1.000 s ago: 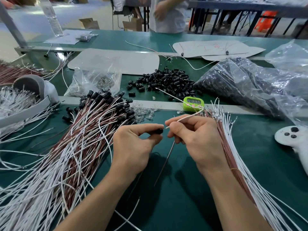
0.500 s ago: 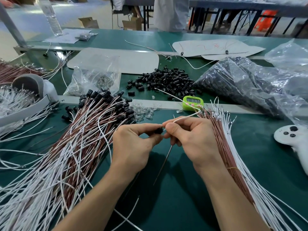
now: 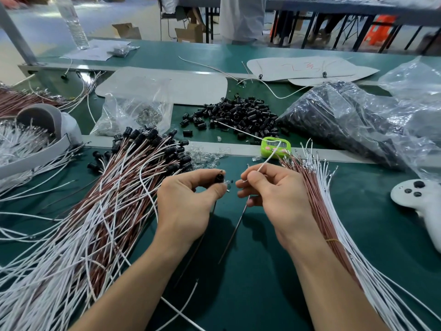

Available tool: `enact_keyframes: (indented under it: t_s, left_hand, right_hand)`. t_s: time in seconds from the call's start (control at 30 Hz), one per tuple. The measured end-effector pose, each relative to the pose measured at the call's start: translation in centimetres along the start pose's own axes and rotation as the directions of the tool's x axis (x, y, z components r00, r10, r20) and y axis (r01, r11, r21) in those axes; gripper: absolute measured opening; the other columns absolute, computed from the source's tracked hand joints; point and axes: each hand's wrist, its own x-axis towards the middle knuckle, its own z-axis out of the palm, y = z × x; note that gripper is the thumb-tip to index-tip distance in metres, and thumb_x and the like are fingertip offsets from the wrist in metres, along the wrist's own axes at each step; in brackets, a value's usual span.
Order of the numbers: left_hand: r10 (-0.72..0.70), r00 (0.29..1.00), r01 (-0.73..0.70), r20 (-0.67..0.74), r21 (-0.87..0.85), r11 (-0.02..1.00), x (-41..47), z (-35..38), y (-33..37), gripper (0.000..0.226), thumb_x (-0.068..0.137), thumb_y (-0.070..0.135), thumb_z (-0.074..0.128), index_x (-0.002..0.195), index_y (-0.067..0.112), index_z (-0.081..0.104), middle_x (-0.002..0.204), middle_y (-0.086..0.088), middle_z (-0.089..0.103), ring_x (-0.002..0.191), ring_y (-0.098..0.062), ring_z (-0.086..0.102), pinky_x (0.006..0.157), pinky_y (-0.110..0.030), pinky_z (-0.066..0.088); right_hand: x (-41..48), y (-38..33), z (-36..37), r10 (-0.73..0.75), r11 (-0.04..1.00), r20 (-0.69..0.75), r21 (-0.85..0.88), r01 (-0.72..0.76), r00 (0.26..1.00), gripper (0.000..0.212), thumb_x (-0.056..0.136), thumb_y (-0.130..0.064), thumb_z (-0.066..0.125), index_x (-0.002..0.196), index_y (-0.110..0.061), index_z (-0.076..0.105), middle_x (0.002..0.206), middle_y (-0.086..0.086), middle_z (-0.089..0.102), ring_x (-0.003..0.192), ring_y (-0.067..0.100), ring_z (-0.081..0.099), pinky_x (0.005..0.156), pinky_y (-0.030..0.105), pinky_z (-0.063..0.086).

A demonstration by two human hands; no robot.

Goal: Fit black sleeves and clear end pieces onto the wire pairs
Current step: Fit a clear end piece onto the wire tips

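Note:
My left hand [image 3: 186,201] pinches a small black sleeve [image 3: 219,179], with a clear end piece [image 3: 228,183] at its fingertips. A short gap to the right, my right hand [image 3: 274,194] pinches a white wire [image 3: 268,158] and a thin brown wire [image 3: 235,231] that hangs down over the green mat. Loose black sleeves [image 3: 238,115] lie heaped behind. Clear end pieces [image 3: 205,158] are scattered beside a pile of sleeved wire pairs [image 3: 114,187] on the left. Bare wire pairs [image 3: 334,211] fan out under my right wrist.
A green timer [image 3: 275,146] sits on the metal strip. Plastic bags [image 3: 358,120] of black parts lie at right, a clear bag [image 3: 133,111] at centre left. A white controller [image 3: 424,199] rests far right. A grey-and-white tray [image 3: 35,139] of wires stands left. A person stands beyond the far table.
My hands were together at the sleeve; they have drawn apart. The left now holds the sleeve alone and the right has pulled the wires away to the right.

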Motion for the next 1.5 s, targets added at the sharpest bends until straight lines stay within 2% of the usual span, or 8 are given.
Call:
enact_keyframes:
  t_s: [0.23, 0.37, 0.6, 0.9, 1.1, 1.27, 1.37, 1.5]
  left_hand:
    - [0.034, 0.999, -0.033, 0.026, -0.002, 0.999, 0.0, 0.0, -0.2, 0.036, 0.074, 0.011, 0.088, 0.084, 0.045, 0.08, 0.079, 0.015, 0.078, 0.08, -0.003, 0.074, 0.08, -0.018, 0.052]
    - [0.038, 0.999, -0.038, 0.038, 0.001, 0.999, 0.0, 0.0, -0.2, 0.037, 0.075, 0.01, 0.088, 0.086, 0.045, 0.08, 0.079, 0.015, 0.078, 0.081, -0.003, 0.074, 0.079, -0.016, 0.051]
    - [0.032, 0.999, -0.032, 0.039, 0.001, 0.999, 0.1, 0.1, -0.5, 0.026, 0.075, 0.011, 0.087, 0.086, 0.034, 0.082, 0.079, 0.014, 0.078, 0.078, -0.004, 0.073, 0.075, -0.011, 0.049]
    - [0.042, 0.998, -0.043, 0.055, 0.015, 0.999, 0.0, 0.1, -0.5, 0.036, 0.076, 0.01, 0.087, 0.09, 0.043, 0.079, 0.08, 0.015, 0.078, 0.079, -0.004, 0.074, 0.079, -0.015, 0.054]
    - [0.039, 0.998, -0.04, 0.058, 0.025, 0.999, 0.0, 0.0, -0.5, 0.037, 0.075, 0.01, 0.088, 0.083, 0.046, 0.08, 0.08, 0.016, 0.078, 0.078, 0.0, 0.073, 0.074, -0.009, 0.05]
    - [0.049, 0.997, -0.051, 0.059, 0.035, 0.998, 0.0, 0.0, -0.4, 0.039, 0.076, 0.011, 0.088, 0.086, 0.047, 0.079, 0.08, 0.018, 0.077, 0.078, 0.003, 0.071, 0.072, -0.005, 0.047]
    - [0.044, 0.997, -0.047, 0.057, 0.044, 0.998, 0.0, 0.0, -0.3, 0.043, 0.076, 0.01, 0.087, 0.081, 0.051, 0.078, 0.078, 0.019, 0.077, 0.076, 0.004, 0.071, 0.071, -0.006, 0.048]
    - [0.042, 0.998, -0.048, 0.051, 0.127, 0.991, -0.1, 0.0, -0.2, 0.037, 0.076, 0.011, 0.087, 0.07, 0.046, 0.076, 0.073, 0.026, 0.073, 0.069, 0.012, 0.066, 0.065, -0.001, 0.043]
  right_hand:
    - [0.1, 0.4, -0.2, -0.022, 0.994, -0.071, -0.112, 0.014, 0.997, 0.027, 0.075, 0.001, 0.08, 0.073, -0.026, 0.076, 0.063, 0.001, 0.073, 0.056, 0.014, 0.069, 0.056, 0.024, 0.053]
    - [0.0, 0.5, -0.1, -0.015, 0.989, -0.113, -0.15, -0.002, 0.993, 0.022, 0.067, -0.008, 0.077, 0.075, -0.028, 0.077, 0.065, -0.004, 0.074, 0.057, 0.01, 0.064, 0.058, 0.031, 0.05]
    - [0.1, 0.5, -0.2, 0.05, 0.985, -0.134, -0.156, -0.071, 0.99, 0.031, 0.067, 0.004, 0.076, 0.071, -0.027, 0.077, 0.065, -0.003, 0.073, 0.058, 0.007, 0.062, 0.063, 0.031, 0.047]
    - [0.4, 0.6, 0.2, 0.088, 0.987, -0.141, -0.124, -0.105, 0.986, 0.024, 0.058, -0.011, 0.065, 0.074, -0.027, 0.075, 0.063, 0.0, 0.069, 0.062, 0.016, 0.061, 0.065, 0.035, 0.044]
    - [0.2, 0.8, 0.3, 0.102, 0.982, -0.096, -0.148, -0.115, 0.99, 0.027, 0.062, -0.012, 0.06, 0.081, -0.03, 0.07, 0.061, 0.005, 0.068, 0.062, 0.021, 0.056, 0.063, 0.04, 0.043]
    - [0.0, 0.4, -0.3, 0.073, 0.988, -0.003, -0.135, -0.073, 0.997, 0.017, 0.082, -0.006, 0.07, 0.073, -0.021, 0.073, 0.065, 0.01, 0.073, 0.05, 0.017, 0.061, 0.048, 0.022, 0.045]
    - [0.0, -0.1, -0.7, 0.07, 0.993, 0.029, -0.1, -0.067, 0.997, 0.018, 0.092, -0.001, 0.068, 0.079, -0.011, 0.075, 0.072, 0.013, 0.076, 0.058, 0.021, 0.069, 0.052, 0.023, 0.051]
    - [-0.1, -0.9, -0.9, 0.136, 0.988, 0.079, 0.058, -0.141, 0.988, 0.032, 0.105, -0.014, 0.052, 0.087, -0.002, 0.076, 0.082, 0.018, 0.077, 0.065, 0.023, 0.07, 0.057, 0.024, 0.057]
